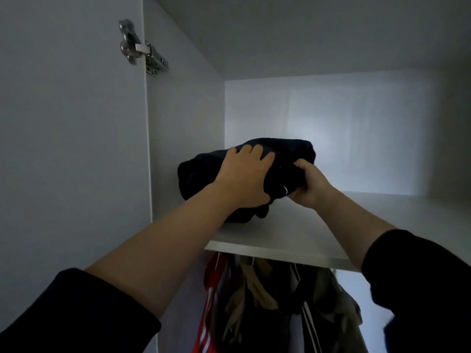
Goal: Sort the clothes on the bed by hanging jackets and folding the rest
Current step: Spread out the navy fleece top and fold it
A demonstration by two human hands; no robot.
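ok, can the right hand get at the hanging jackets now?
Probably not: the right hand grips the folded dark garment above the shelf, which lies between it and the hanging jackets.

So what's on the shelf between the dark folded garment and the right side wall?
Nothing: in the head view the shelf beyond the dark folded garment is bare.

Garment (198, 177) lies on the shelf (305, 225) (at its left end); jackets (254, 296) hang beneath it; hinge (142, 44) above-left.
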